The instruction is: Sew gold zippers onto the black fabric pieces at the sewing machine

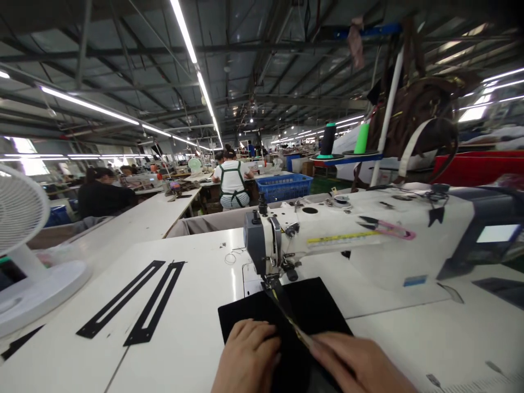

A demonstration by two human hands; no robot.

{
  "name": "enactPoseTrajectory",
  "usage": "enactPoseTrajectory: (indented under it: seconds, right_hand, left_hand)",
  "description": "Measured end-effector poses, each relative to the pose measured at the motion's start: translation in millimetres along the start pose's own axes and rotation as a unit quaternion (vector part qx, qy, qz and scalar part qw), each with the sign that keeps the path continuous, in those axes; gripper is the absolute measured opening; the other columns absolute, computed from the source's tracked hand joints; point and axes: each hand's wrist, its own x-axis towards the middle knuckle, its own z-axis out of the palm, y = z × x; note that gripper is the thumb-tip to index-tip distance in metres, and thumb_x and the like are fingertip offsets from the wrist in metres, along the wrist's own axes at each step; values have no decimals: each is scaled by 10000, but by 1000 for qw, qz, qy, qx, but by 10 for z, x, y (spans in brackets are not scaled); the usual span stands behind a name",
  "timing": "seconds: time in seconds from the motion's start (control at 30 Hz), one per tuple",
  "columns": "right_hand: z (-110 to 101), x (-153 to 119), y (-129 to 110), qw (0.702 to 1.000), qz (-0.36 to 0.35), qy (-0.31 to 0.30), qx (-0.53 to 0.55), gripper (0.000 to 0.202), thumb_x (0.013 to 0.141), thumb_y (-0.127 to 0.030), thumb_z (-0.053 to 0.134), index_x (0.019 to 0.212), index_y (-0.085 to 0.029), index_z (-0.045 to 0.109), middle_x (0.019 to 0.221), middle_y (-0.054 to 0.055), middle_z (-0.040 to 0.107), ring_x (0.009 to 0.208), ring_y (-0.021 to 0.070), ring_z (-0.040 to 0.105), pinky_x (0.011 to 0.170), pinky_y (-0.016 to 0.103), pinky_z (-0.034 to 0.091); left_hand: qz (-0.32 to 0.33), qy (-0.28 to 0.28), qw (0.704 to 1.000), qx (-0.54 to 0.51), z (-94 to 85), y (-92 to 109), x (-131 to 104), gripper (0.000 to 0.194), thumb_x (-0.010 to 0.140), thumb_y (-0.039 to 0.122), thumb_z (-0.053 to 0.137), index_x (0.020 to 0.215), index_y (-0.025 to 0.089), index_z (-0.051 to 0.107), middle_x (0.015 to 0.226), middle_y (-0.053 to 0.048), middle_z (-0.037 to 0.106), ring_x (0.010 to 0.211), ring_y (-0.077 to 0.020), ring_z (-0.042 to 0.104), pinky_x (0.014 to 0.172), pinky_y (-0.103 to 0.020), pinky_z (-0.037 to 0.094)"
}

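Observation:
A black fabric panel (315,305) lies on the white table under the needle area of a sewing machine (270,245). Along it runs a dark strip (282,303) with a yellowish edge, leading up to the presser foot. My left hand (249,355) rests on the panel's left part, its fingers bent and close together, pressing on the fabric. At the right, my right hand (352,357) pinches the near end of the strip between thumb and fingers.
Two black slotted pieces (153,305) lie left on the table (192,338). A white fan (24,262) stands far left. Pink-handled snips (393,229) rest on the machine. Thread cones (327,142), a blue basket (284,188) and seated people (233,180) are behind.

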Motion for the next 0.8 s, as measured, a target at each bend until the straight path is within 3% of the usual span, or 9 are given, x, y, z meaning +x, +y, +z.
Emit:
enactPoseTrajectory:
  seconds: [0.03,0.1,0.23,0.37,0.47,0.63,0.67,0.73,0.8]
  right_hand:
    - [-107,117,-55,996,74,-19,48,344,921,-304,337,697,-206,579,646,-2,649,579,147,610,518,219,474]
    - [-310,322,-114,987,122,-24,101,380,913,-357,335,625,-192,519,601,-4,607,576,146,575,522,225,432]
    - [-544,524,-115,993,74,-52,81,352,894,-341,366,603,-184,484,566,-14,552,542,130,505,530,236,345]
    - [-572,575,-146,998,37,-53,17,339,909,-294,365,637,-179,532,579,-7,557,554,131,511,550,246,319]
    - [-568,634,-180,997,9,-76,-11,331,912,-271,382,634,-175,532,583,-8,561,549,124,503,546,243,312]
    - [-684,692,-191,995,-27,-87,-41,299,898,-232,425,634,-179,554,581,-18,577,537,112,509,525,235,315]
    - [-705,668,-204,996,-32,-67,-57,298,894,-229,431,629,-182,558,570,-18,576,528,115,513,517,238,319]
    - [-657,579,-272,991,-64,29,-111,274,888,-207,433,654,-189,574,593,-1,592,548,134,536,527,254,349]
    - [-404,474,-406,962,-139,158,-173,228,883,-177,428,725,-192,591,650,29,612,590,154,555,558,274,390]
  left_hand:
    - [-20,-1,999,-44,-10,37,49,207,788,116,509,900,241,631,924,9,691,837,-173,633,717,-296,511]
    - [-53,15,991,-123,-47,108,173,225,779,89,503,862,247,640,843,21,696,762,-150,630,671,-267,503]
    - [-90,67,986,-125,-124,162,454,184,776,105,573,892,232,640,848,-3,682,799,-169,609,741,-316,483]
    - [-92,71,990,-81,-124,119,646,268,650,103,724,870,219,626,890,-7,654,832,-188,587,751,-340,469]
    - [-104,94,987,-77,-110,107,700,307,608,81,754,838,200,589,870,3,632,827,-178,576,736,-323,458]
    - [-80,99,989,-74,-109,109,725,216,636,89,738,735,195,579,748,31,627,720,-150,566,673,-287,424]
    - [-82,94,989,-74,-118,100,740,209,631,87,740,717,195,582,731,33,625,707,-149,566,661,-283,418]
    - [-97,78,989,-84,-153,72,787,210,617,61,738,675,192,584,705,35,623,694,-148,568,649,-274,414]
    - [-125,55,984,-113,-213,38,850,201,618,37,719,651,191,595,716,33,637,713,-148,582,666,-264,427]
